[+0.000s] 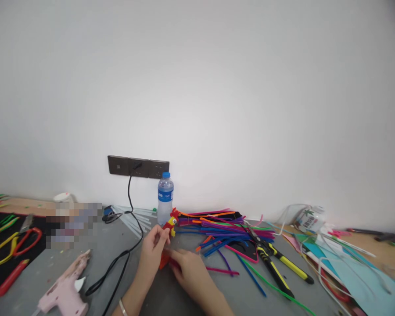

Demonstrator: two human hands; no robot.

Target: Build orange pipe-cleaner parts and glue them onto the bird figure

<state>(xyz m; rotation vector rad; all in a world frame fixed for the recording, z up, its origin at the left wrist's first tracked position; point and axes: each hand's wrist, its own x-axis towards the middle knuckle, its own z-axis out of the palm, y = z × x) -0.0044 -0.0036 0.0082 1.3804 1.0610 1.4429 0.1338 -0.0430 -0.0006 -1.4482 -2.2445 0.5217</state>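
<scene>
Nearest the camera, the right hand (192,274) lies low on the grey counter (145,303), its fingers curled down onto a small red piece (164,261) that pokes out just left of them. Just left of it the left hand (153,250), a thin bracelet at the wrist, rises from the counter with its fingers pinched on a little red and yellow bird figure (170,223), holding it upright above the counter.

The water bottle (165,197) stands right behind the figure, close to the wall. Right of the bottle spreads a heap of coloured pipe cleaners (217,226), and further right, nearer the camera, lie black and yellow pliers (276,263). Left of the bottle a black cable (130,250) runs down from the dark wall sockets (138,166) behind it and crosses the counter. Far left of the bottle, close to the camera, a pink glue gun (64,289) lies on its side.
</scene>
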